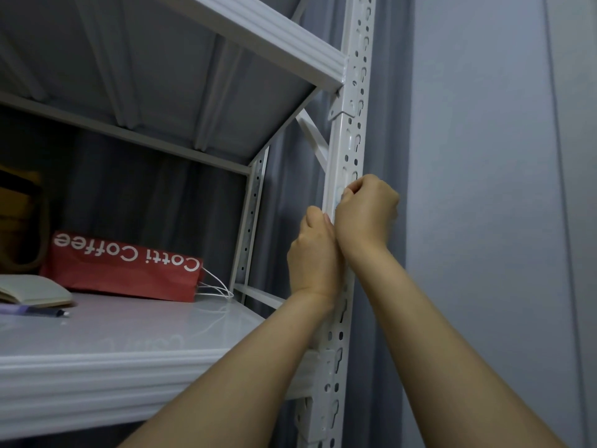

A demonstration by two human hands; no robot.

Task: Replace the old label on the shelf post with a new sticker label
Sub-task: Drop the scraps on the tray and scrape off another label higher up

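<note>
Shelf post (349,140), centre right: white painted metal, smooth, slight sheen. Lower shelf (129,328), lower left: glossy white, reflective. Bag (122,270), left: red paper, matt, creased. Curtain (384,124) behind post: grey cloth, matt. Label (339,195) at the fingers (354,188): material not discernible.

White shelf post (340,150) dotted with rows of holes — grey curtain (287,195), blue-grey wall (484,156), a red bag (122,273) lettered in white.

White metal shelving fills the left of the frame: upper shelf (226,30) seen from below, glossy lower shelf (129,334) beneath. Grey curtain (387,124) hangs behind, centre. Plain pale wall (484,156) at right. Light dim, bluish.
</note>
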